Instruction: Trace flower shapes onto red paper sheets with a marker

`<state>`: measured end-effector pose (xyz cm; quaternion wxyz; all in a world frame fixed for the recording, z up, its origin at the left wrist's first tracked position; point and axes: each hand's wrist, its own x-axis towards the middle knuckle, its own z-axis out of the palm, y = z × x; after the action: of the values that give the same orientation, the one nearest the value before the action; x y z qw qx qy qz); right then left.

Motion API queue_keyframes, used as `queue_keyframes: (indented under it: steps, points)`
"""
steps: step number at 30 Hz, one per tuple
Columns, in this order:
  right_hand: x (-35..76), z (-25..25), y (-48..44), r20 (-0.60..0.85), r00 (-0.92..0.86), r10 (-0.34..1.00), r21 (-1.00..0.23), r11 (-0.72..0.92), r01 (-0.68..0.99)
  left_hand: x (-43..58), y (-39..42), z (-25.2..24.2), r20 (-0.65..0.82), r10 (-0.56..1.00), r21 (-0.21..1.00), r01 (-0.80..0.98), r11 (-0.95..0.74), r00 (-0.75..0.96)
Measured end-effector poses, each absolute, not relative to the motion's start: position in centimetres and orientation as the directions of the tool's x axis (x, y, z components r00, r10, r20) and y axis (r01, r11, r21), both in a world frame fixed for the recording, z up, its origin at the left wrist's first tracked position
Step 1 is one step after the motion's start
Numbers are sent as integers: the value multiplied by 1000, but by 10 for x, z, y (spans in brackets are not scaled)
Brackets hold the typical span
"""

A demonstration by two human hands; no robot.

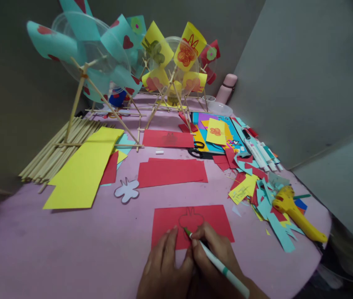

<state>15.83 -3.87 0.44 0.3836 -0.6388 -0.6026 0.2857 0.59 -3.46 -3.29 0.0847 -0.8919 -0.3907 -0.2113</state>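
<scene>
Down at the near edge of the layout, the right hand (216, 253) had the white marker (215, 261) pinched tightly between thumb and fingers, its grip closed around the barrel just behind the green nib. And the nib was right on the line, at the lower left of a butterfly-shaped outline (191, 219) on the red card (221, 230)! That card lay flat on the pink worktop (70, 253), directly in front of the person. The left hand (165, 259) did the steadying, its grip open, fingers stretched forward over the card's lower left part, with nothing clasped between them; its thumb side sat close against the right hand.

Just beyond, up and to the left, a pale butterfly cutout (127, 191) lay by itself, with a stack of red strips (171, 172) to its right. Further back came another red strip (151, 139) with a dark drawing on it, and a small white cap (159, 152) between the two. Out on the left, yellow sheets (84, 170) overlapped a bundle of wooden sticks (44, 151). Over on the right, a yellow glue gun (302, 222) rested among paper scraps (280, 234), more markers (259, 155) lined up behind. And towering at the back, stick stands carried a turquoise paper wheel (53, 43) and a yellow one, both with clear plastic discs!
</scene>
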Motion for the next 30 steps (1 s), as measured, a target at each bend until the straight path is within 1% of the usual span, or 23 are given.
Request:
queue_keyframes:
  steps: [3,9,15,21,26,30]
  points:
    - [158,4,-38,110,108,988,-823,30,568,6,-35,-34,444,654,2,729,-685,613]
    - [159,4,-39,108,99,989,-815,31,578,6,-35,-37,443,664,31,730,-683,602]
    - [159,3,-39,115,106,988,-809,31,587,6,-35,-37,443,634,-72,730,-680,634]
    - [159,1,-39,134,130,982,-792,27,610,5,-36,-34,426,636,-100,732,-674,644]
    - [158,1,-40,90,158,983,-837,-12,547,5,-35,-35,427,627,-108,725,-680,651]
    - [164,-3,-44,52,231,972,-904,-52,423,6,-34,-34,457,613,-92,720,-688,645]
